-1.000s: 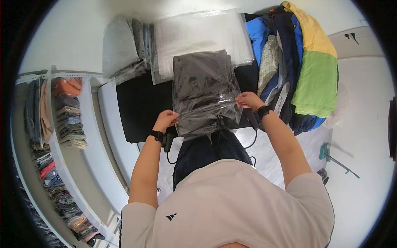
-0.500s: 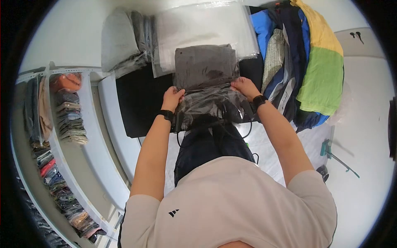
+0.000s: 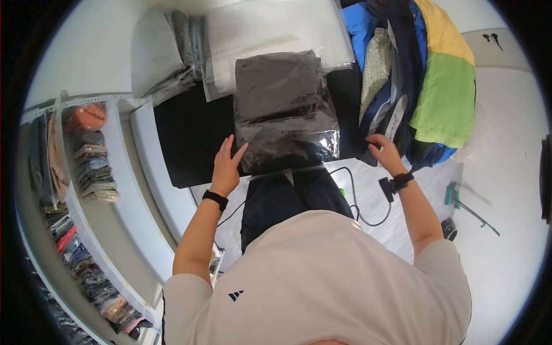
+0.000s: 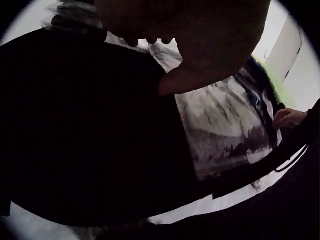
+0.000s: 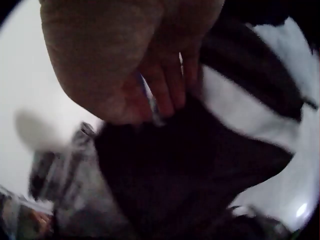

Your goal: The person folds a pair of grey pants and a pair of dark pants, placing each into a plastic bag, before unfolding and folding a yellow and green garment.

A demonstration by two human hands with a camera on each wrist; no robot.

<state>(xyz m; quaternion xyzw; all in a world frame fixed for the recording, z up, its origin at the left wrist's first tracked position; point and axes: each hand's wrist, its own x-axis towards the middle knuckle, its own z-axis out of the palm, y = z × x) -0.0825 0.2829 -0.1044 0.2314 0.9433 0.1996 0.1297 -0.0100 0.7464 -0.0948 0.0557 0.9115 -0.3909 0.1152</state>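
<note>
Overlapping clear bags [image 3: 276, 29], bagged garment [image 3: 282, 92], clothes [image 3: 444, 95] beside

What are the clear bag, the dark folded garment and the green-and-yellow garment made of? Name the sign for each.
Clear bag: thin, glossy plastic film; see-through, creased, glinting.
Dark folded garment: apparently matte fabric, fibre unclear; dull through the film.
Green-and-yellow garment: likely smooth, low-sheen cloth; soft drape, fine wrinkles.
</note>
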